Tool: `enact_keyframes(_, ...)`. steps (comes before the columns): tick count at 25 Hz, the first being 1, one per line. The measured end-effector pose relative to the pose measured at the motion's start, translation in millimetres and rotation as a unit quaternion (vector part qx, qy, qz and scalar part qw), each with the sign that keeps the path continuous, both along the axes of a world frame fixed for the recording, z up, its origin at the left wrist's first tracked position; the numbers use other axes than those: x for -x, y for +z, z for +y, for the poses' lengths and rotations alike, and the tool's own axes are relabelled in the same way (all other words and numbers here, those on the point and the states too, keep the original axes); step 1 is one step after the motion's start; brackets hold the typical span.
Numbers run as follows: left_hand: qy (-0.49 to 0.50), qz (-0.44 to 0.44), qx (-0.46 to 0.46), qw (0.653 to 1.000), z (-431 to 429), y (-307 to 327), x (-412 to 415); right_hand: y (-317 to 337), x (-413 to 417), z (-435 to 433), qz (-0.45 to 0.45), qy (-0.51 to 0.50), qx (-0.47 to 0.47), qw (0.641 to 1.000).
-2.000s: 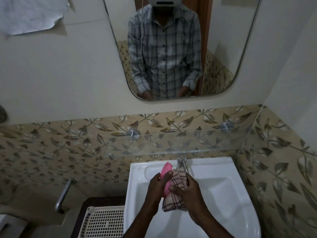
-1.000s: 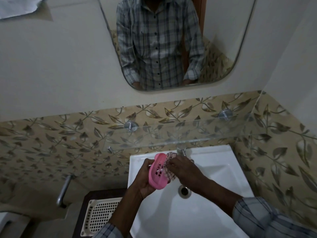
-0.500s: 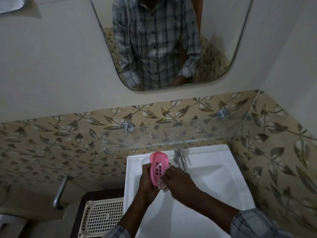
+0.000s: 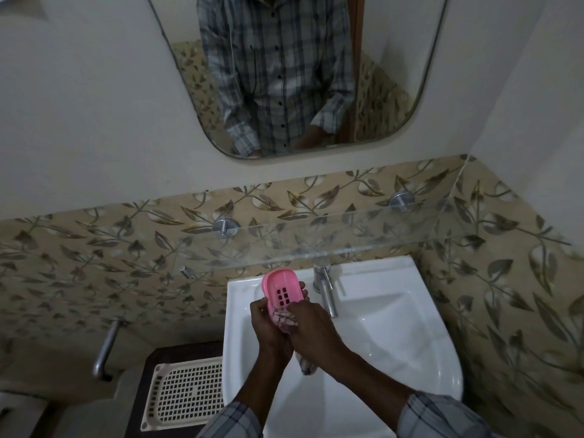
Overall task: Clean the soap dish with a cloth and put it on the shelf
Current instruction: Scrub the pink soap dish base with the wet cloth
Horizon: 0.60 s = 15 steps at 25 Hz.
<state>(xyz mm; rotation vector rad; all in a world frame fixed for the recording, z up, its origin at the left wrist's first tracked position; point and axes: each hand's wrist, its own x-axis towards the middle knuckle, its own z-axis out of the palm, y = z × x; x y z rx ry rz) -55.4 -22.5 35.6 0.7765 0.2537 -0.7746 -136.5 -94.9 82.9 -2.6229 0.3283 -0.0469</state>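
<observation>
A pink soap dish (image 4: 282, 287) with drain slots stands on end over the white sink (image 4: 395, 336), its hollow side facing me. My left hand (image 4: 271, 330) grips it from behind, fingertips showing at its right edge. My right hand (image 4: 311, 327) presses a checked cloth (image 4: 284, 319) into the dish's lower end; a cloth tail hangs below my wrist. The glass shelf (image 4: 316, 248) runs along the wall just above the dish.
A chrome tap (image 4: 325, 289) stands right of the dish at the sink's back. Two metal shelf brackets (image 4: 223, 228) hold the glass. A cream perforated basket (image 4: 186, 393) sits on a dark stand to the left. A mirror (image 4: 284, 74) hangs above.
The dish has turned from edge-on to showing its slotted inside, and risen toward the shelf. The cloth has slid down to the dish's lower end under my right hand.
</observation>
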Motion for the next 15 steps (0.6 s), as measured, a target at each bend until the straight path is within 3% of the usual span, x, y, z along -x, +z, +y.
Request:
enact_keyframes(3, -0.003, -0.026, -0.008, 1.0, 3.9, -0.2, 1.5, -2.5, 2.7, -6.9, -0.009, 0.037, 0.092, 0.995)
enact_keyframes(4, 0.003, -0.038, -0.02, 0.999, 2.8, 2.9, 1.3, -1.0, 1.1, -10.2, 0.003, 0.016, 0.083, 0.996)
enact_keyframes(7, 0.03, -0.052, -0.035, 0.998, -3.8, 7.2, 3.4, 7.9, -8.7, -5.5, -0.031, -0.068, -0.108, 0.991)
enact_keyframes(9, 0.039, -0.046, -0.022, 0.998, -4.4, 11.3, 3.9, 13.9, -11.9, -2.1, -0.049, -0.064, -0.15, 0.985)
enact_keyframes(11, 0.023, -0.038, -0.019, 0.999, -3.2, 16.4, 6.0, 14.6, -7.8, -7.0, -0.04, -0.056, -0.128, 0.989)
enact_keyframes(15, -0.046, -0.016, -0.009, 0.999, 4.5, 16.1, 14.5, 6.8, 1.6, -20.0, -0.039, -0.038, 0.029, 0.998)
